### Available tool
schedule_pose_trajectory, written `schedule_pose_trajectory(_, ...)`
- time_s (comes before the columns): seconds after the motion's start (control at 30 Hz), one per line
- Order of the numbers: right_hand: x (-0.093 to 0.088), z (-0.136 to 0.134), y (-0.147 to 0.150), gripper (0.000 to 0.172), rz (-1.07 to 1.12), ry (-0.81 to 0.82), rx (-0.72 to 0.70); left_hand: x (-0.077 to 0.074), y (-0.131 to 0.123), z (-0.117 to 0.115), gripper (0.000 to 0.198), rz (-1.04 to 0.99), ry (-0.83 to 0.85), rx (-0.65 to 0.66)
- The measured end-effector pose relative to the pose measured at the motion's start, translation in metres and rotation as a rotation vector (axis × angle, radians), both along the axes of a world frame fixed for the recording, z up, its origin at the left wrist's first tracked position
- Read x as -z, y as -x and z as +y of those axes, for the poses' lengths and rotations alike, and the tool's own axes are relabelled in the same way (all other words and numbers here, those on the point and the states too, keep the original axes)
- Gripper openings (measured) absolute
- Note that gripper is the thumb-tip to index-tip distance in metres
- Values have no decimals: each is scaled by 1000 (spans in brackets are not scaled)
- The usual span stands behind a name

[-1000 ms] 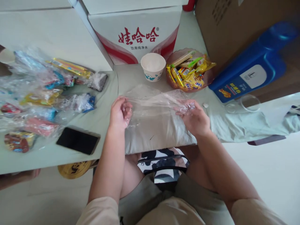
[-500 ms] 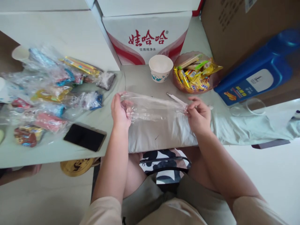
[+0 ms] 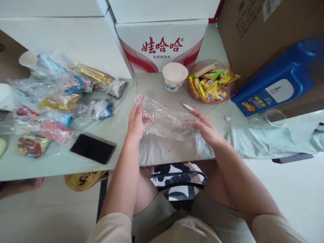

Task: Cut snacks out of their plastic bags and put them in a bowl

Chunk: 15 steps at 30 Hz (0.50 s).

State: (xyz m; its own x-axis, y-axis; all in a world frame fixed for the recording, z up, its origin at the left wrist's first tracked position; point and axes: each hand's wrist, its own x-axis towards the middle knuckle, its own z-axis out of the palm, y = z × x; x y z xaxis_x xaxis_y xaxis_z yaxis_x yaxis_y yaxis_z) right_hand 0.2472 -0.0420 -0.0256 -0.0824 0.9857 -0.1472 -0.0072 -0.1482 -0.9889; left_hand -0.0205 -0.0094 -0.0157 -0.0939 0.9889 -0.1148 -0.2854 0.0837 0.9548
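A crumpled clear plastic bag [image 3: 167,119] lies on the grey-green cloth-covered table [image 3: 116,121] in front of me. My left hand [image 3: 136,119] grips the bag's left end, fingers curled round the plastic. My right hand [image 3: 205,128] rests on the bag's right part with fingers stretched out flat, holding nothing. A thin white stick-like item [image 3: 187,106] lies just beyond the bag.
A white paper cup [image 3: 175,76] and a bowl of yellow snack packets [image 3: 211,84] stand behind the bag. A pile of bagged snacks [image 3: 53,98] and a black phone [image 3: 93,148] lie at the left. A blue jug [image 3: 275,81] and cardboard boxes [image 3: 162,40] line the back.
Both hands held the bag stretched taut between them. Now my right hand has let go and lies open on the plastic, while the bag has slackened onto the table.
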Motion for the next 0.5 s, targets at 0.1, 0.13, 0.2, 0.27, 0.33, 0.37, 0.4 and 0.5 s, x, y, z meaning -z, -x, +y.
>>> schedule_pose_trajectory(0.1,0,-1,1,25,-25,-52,124,-2,-2,-3,84,8,0,29)
schedule_pose_trajectory(0.13,-1,-1,0,20,18,-119,220,-4,-3,-3,84,3,19,24)
schedule_pose_trajectory(0.2,-4,-1,-2,17,155,-245,377,-7,-6,-2,81,-17,68,10)
schedule_pose_trajectory(0.27,-6,0,-6,23,321,-256,409,-10,-8,-1,77,-52,100,-13)
schedule_pose_trajectory(0.33,-5,3,-11,29,466,-136,332,-12,-8,0,76,-109,107,-23)
schedule_pose_trajectory(0.37,-4,4,-13,32,519,-55,270,-13,-6,0,75,-149,103,-15)
schedule_pose_trajectory(0.4,-3,5,-14,36,558,26,194,-13,-4,-1,74,-195,94,8)
schedule_pose_trajectory(0.5,1,4,-16,64,573,208,-134,-13,4,-5,65,-339,34,117)
